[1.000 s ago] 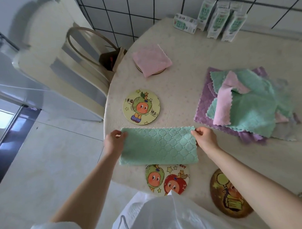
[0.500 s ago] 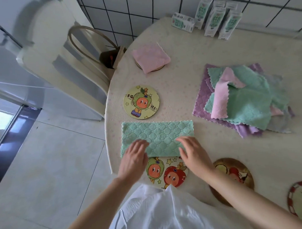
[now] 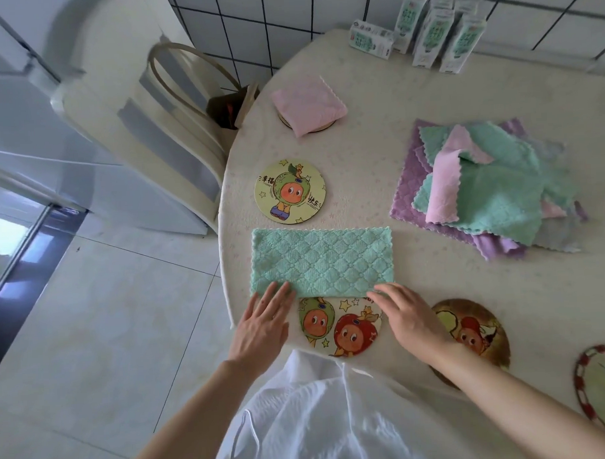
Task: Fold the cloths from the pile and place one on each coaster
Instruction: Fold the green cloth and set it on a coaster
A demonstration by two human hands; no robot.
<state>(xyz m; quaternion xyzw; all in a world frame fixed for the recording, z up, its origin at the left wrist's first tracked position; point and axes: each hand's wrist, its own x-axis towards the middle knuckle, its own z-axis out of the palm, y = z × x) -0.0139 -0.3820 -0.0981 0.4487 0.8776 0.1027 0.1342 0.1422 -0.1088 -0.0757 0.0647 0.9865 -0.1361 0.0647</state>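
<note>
Fingers [image 3: 276, 295] straight and holding nothing, laid left grip [image 3: 263, 320] and right grip [image 3: 405, 311] flat on near edge of half-folded green cloth [image 3: 321, 261], probably to press the crease. Rested just nearer than yellow coaster [image 3: 290, 192], lapping the two-fruit coaster [image 3: 338, 326]. Pile [image 3: 491, 188] well right of yellow coaster. Beyond it, far coaster [image 3: 320, 129] mostly hidden under pink cloth [image 3: 308, 103]; rightmost coaster [image 3: 601, 390] cut off.

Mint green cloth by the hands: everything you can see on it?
The mint green cloth lies flat on the table as a wide rectangle, apparently folded in half. Plush microfibre look, quilted diamond pattern, scalloped far edge. Its near edge overlaps the far rim of the two-character coaster; the single-character coaster lies just beyond, apart. The left hand rests straight fingers on its near left corner; the right hand touches its near right corner.
</note>
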